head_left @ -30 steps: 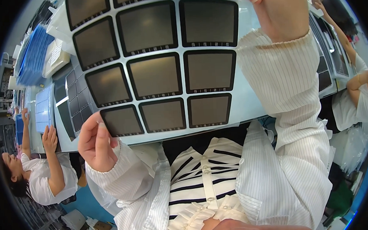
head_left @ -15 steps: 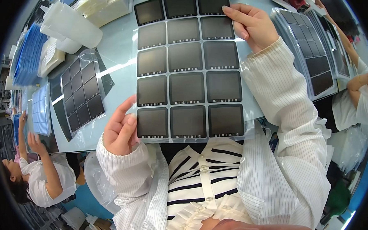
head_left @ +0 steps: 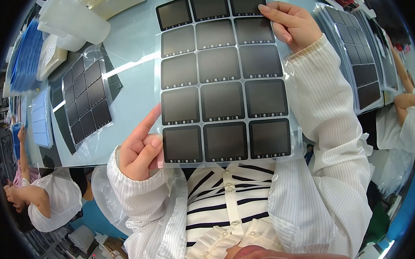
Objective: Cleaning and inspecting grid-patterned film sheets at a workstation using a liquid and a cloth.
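Note:
A clear plastic sheet (head_left: 219, 65) carries rows of dark, rounded rectangular panels, three across, each with small pale marks along its lower edge. It is held up over the table in front of my chest. My left hand (head_left: 141, 153) pinches its lower left edge between thumb and curled fingers, the index finger stretched up along the side. The thumb and fingers of my right hand (head_left: 296, 26) grip the upper right edge, the thumb tip on the top corner panel.
A similar panel sheet (head_left: 86, 97) lies on the pale table (head_left: 134, 91) at left. More such sheets (head_left: 357, 53) are stacked at right. Translucent plastic jugs (head_left: 75, 19), blue sheets (head_left: 26, 56) and a light-blue pack (head_left: 41, 117) stand at far left. Co-workers (head_left: 58, 201) sit on both sides.
The held sheet has shifted slightly right and looks a little larger. My left index finger has straightened. At left, a co-worker's hand has moved from the table edge up to the head.

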Available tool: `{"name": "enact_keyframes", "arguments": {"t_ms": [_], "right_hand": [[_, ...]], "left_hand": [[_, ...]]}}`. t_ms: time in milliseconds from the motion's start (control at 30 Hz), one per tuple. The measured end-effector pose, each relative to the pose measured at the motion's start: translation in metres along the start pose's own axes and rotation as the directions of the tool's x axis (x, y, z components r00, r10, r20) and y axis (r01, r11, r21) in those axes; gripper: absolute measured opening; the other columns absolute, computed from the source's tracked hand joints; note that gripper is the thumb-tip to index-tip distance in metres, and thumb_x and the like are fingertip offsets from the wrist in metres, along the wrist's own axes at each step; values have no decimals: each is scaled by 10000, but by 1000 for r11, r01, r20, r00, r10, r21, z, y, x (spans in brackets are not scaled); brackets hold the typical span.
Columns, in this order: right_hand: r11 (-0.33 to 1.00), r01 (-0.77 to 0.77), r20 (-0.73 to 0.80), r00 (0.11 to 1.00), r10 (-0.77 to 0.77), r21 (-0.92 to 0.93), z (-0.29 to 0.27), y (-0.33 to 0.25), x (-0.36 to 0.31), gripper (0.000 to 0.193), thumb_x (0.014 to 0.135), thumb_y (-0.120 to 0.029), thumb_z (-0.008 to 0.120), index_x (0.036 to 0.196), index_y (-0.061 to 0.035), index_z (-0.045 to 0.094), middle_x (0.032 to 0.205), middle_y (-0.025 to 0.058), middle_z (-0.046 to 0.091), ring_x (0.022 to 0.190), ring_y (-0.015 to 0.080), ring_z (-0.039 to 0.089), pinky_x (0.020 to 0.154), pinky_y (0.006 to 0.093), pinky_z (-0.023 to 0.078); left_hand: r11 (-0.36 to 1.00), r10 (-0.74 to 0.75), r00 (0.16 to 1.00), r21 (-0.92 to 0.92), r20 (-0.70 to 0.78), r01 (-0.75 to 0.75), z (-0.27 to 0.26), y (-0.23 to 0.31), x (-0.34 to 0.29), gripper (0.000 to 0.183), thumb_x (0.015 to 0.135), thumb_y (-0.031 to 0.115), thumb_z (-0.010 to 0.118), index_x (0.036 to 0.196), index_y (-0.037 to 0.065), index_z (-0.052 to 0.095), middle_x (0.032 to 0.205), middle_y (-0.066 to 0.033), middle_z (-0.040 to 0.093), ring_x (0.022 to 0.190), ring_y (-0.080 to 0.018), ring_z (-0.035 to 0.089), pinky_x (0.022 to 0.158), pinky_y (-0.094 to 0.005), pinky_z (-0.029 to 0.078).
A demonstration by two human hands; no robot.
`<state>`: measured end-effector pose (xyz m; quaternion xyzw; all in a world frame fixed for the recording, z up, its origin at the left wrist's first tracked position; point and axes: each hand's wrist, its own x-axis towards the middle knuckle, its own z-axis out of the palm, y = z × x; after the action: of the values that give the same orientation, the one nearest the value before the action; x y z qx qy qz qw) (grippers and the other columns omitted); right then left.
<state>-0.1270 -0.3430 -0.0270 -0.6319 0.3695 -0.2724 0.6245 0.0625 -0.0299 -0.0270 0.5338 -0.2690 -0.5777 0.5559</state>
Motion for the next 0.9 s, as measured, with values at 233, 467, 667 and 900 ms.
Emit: {"name": "enact_keyframes", "arguments": {"t_ms": [233,467,667,900], "right_hand": [[1000,1,-7,1000,-1,26,1,4,2,270,875,-180,579,1039,35,577,485,-45,471,359,13,357,378,145,231],[998,5,65,998,-9,59,-4,8,4,252,874,-174,580,1030,24,586,493,-45,476,361,14,363,378,143,234],[999,1,43,999,-2,34,-2,8,1,255,876,-181,577,1036,18,585,481,-44,471,360,15,368,375,143,238],[966,-124,112,989,101,225,5,-2,3,154,851,-130,605,800,6,557,495,-11,478,333,68,396,330,197,269]], "left_hand": [[999,22,1000,29,-8,-22,-1,-1,0,512,906,65,402,1370,-43,216,599,-15,533,472,-41,403,434,-168,260],[997,30,1000,76,-11,-29,1,2,-5,511,901,53,398,1368,-50,217,588,-19,531,468,-40,401,432,-170,259],[998,20,1000,67,0,-19,-1,3,-7,506,896,45,403,1366,-41,236,587,-10,527,465,-35,400,435,-167,260],[987,-32,999,157,-10,33,1,8,-7,560,904,93,407,1375,-68,150,555,23,480,449,-36,449,472,-137,339]]}}
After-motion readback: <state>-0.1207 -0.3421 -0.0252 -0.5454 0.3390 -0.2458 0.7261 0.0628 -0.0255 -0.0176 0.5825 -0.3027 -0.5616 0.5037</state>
